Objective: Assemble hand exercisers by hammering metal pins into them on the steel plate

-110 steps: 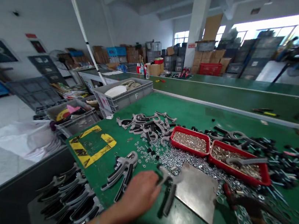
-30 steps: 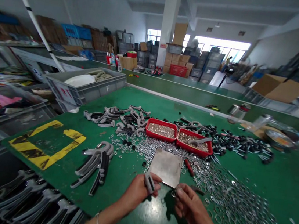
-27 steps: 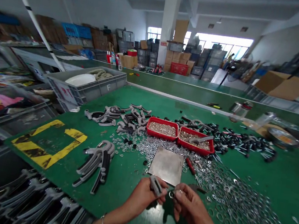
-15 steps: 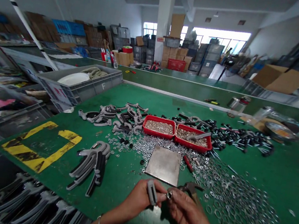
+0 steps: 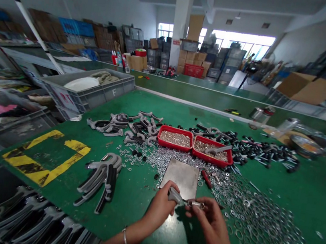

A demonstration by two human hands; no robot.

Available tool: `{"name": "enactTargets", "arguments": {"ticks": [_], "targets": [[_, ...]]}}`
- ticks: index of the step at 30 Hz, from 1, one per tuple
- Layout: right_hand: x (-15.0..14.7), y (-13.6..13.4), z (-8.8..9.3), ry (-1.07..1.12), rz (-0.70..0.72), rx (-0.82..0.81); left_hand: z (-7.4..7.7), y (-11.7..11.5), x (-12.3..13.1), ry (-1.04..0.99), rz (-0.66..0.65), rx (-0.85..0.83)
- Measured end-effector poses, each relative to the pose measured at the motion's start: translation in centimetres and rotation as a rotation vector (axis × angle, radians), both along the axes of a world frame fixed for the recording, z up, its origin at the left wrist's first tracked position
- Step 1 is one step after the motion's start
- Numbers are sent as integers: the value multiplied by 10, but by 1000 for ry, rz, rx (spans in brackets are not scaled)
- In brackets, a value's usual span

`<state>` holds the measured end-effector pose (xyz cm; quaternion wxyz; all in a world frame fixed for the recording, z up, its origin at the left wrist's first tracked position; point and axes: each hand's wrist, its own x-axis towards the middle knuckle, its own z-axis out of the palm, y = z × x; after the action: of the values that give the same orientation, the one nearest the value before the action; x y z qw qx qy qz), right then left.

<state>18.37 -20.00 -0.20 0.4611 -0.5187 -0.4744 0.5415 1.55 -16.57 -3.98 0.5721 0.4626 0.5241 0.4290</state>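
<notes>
- The coiled steel spring (image 5: 196,204) sits just above the bench in front of you, held between your hands. It's small, light and springy, and its slick coils could roll or flick away, so grip it across the coils.
- Your right hand (image 5: 212,226) pinches that spring between thumb and fingertips, with the other fingers curled loosely beneath.
- The grey metal grip handle (image 5: 174,196) is in your left hand (image 5: 161,210), fingers wrapped around its body. It's stiff and has some weight, so the thick body gives the surest hold.
- The narrow end of the handle meets the spring, but you can't tell whether they're hooked together.
- The steel plate (image 5: 178,183) lies just beyond your hands, its near edge almost at your left fingers. It's a flat, bare surface.
- Loose steel washers (image 5: 254,227) spread across the green workbench (image 5: 315,200) to your right, with more scattered beyond the plate.
- A red-handled tool (image 5: 206,178) lies just past your right hand.
- To your left, a stack of grey grip handles (image 5: 100,180) lies well apart, leaving open bench between it and your left hand.
- The near bench edge runs below your forearms.
</notes>
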Motion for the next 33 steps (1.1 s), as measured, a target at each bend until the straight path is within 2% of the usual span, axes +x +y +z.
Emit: {"name": "enactTargets", "arguments": {"ticks": [4,9,15,19,24,28,33], "targets": [[-21,-6,-7,-115,-130,97,6,-1,9,-39,53,-66],[-28,-8,-8,-281,-121,163,10,-11,7,-257,30,-230],[-18,-8,5,-412,55,276,0,-31,15,-363,-229,-265],[-7,-15,11,-459,41,228,1,-36,18,-357,-208,-315],[14,-7,18,-380,39,122,9,-30,-1,-268,-238,-253],[24,-3,21,-276,113,35,12,-24,-16,-228,-143,-109],[6,-8,14,-164,-4,18,7,-16,-1,-180,1,-118]]}}
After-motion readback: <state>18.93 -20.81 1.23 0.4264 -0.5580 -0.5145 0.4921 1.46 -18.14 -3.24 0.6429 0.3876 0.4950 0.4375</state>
